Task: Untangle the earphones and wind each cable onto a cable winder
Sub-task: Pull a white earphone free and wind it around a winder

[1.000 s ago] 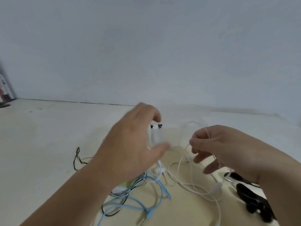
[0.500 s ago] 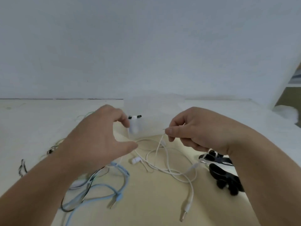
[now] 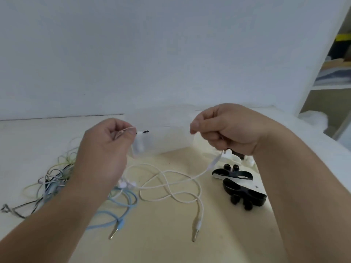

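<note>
My left hand (image 3: 102,149) pinches a thin stretch of the white earphone cable (image 3: 171,184) between thumb and forefinger. My right hand (image 3: 226,128) grips the same cable higher up; its inline remote (image 3: 215,161) hangs just below the fist. The rest of the white cable lies in loose loops on the table, ending in a jack plug (image 3: 196,227). White earbuds (image 3: 126,185) lie below my left hand. A blue earphone cable (image 3: 121,201) curls at the left with its plug (image 3: 115,229). Black cable winders (image 3: 244,194) and white winders (image 3: 232,156) sit at the right.
A tangle of green, black and grey cables (image 3: 51,179) lies at the far left of the cream table (image 3: 161,243). A translucent plastic box (image 3: 167,137) stands behind my hands against the white wall. Shelves (image 3: 334,73) open at the right.
My hands have moved apart, drawing the white cable out between them. The view has swung right, and more of the winders and the jack plug shows.
</note>
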